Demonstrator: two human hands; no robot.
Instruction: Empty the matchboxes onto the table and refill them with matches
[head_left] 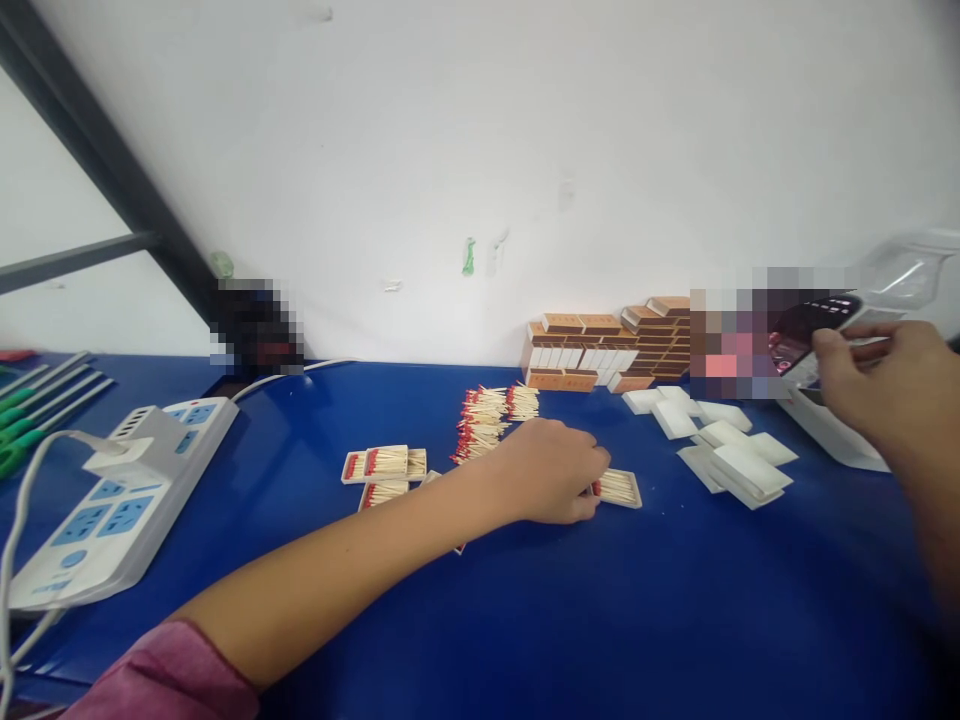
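My left hand (556, 470) reaches across the blue table (525, 620), fingers curled and pinched at the edge of a small open tray of red-tipped matches (620, 487). Just behind the hand lies a loose pile of matches (491, 415). To its left sit filled match trays (384, 467). My right hand (889, 385) is raised at the right edge, fingers closed on a dark phone (806, 330) above a white object. Empty white trays (724, 440) lie between the two hands.
Brown matchbox sleeves (611, 345) are stacked against the white wall. A white power strip (120, 490) with a plugged cable lies at the left. Green-handled tools (30, 415) rest at the far left. A dark metal frame (112, 170) slants up the left wall.
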